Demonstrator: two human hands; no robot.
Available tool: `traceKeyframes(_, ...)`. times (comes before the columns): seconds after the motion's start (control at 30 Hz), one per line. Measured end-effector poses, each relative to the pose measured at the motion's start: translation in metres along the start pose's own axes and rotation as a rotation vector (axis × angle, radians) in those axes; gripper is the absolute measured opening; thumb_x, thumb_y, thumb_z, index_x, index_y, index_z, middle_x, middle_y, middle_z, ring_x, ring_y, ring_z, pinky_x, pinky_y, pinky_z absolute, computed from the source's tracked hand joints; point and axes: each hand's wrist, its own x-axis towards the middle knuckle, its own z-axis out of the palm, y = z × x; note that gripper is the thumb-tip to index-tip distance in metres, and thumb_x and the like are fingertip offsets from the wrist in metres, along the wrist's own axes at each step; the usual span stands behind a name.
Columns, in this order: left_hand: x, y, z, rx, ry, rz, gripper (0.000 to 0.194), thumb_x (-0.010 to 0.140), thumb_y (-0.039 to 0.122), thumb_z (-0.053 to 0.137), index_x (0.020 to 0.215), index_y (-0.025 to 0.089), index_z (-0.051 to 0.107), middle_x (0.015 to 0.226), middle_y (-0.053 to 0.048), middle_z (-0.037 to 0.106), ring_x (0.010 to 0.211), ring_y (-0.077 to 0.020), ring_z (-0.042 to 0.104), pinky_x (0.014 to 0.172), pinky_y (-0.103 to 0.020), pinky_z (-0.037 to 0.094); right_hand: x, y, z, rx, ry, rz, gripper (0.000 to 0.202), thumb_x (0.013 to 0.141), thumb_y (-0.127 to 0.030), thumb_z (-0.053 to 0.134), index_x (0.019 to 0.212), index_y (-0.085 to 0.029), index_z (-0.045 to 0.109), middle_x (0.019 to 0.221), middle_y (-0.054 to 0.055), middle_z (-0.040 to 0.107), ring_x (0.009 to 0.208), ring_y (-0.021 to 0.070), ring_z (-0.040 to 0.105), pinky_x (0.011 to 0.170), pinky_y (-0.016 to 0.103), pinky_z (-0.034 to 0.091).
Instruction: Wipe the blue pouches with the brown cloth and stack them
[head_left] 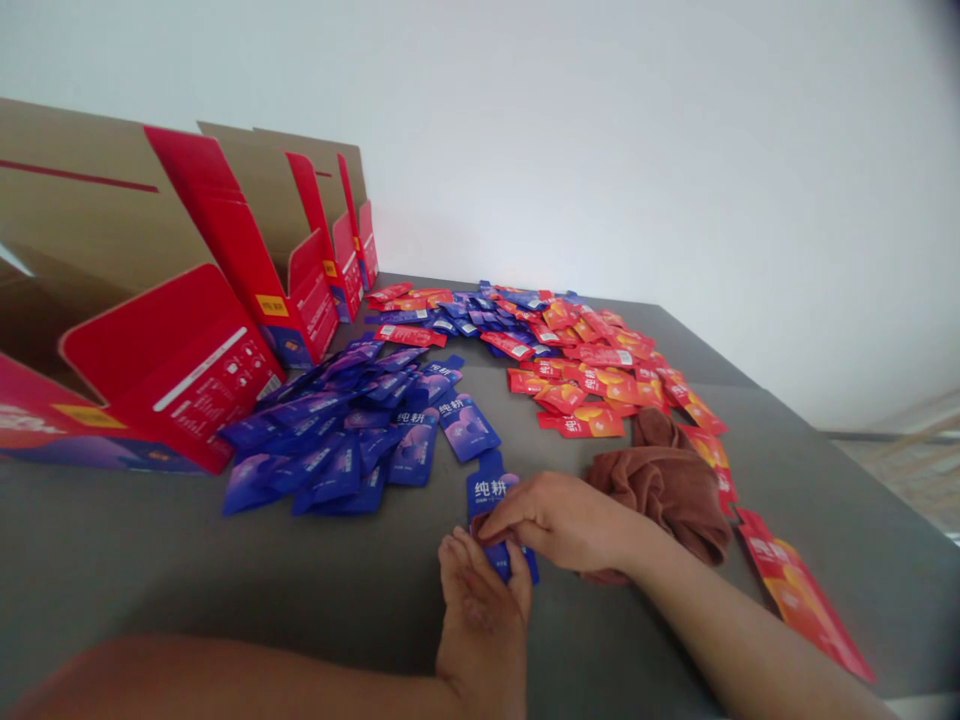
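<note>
A blue sachet (489, 487) with white lettering lies on the grey table before me, its narrow neck pointing away. My left hand (480, 590) grips its lower end, thumb on the right edge and fingers on the left. A brown cloth (664, 485) is bunched under my right hand (564, 515). The bent fingers of that hand press a corner of the cloth against the sachet's face. The sachet's lower middle is partly hidden by both hands. Just beyond is another blue sachet (468, 425), and left of it a heap of blue sachets (337, 440).
Red and orange sachets (592, 385) spread in an arc to the right, mixed with blue ones at the back. A single red sachet (802, 595) lies near the right edge. Several open red cartons (217, 375) stand along the left. Behind the table (360, 610) rises a white wall (585, 140).
</note>
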Motion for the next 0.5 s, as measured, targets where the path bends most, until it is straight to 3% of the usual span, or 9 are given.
traceKeyframes(0.3,-0.004,0.000,0.002,0.071,0.067,0.014,0.050,0.071,0.000,0.047,0.115,0.021,0.057,0.099,-0.017,0.070,0.090,-0.0251,0.065,0.080,-0.046,0.053,-0.002,0.031,-0.011,-0.084,0.193,0.249,0.038,0.082,-0.015,0.040,0.106,-0.028,0.067,0.106,-0.003,0.068,0.096,0.0158,0.063,0.082,0.026,0.047)
traceKeyframes(0.5,-0.001,0.000,-0.003,-0.014,0.040,-0.024,0.046,0.071,0.001,0.048,0.110,0.020,0.061,0.098,-0.018,0.070,0.091,-0.0268,0.065,0.080,-0.046,0.053,-0.002,0.008,-0.005,-0.070,0.081,0.090,0.039,0.083,-0.014,0.041,0.110,-0.029,0.065,0.109,-0.003,0.066,0.099,0.0150,0.061,0.084,0.024,0.044)
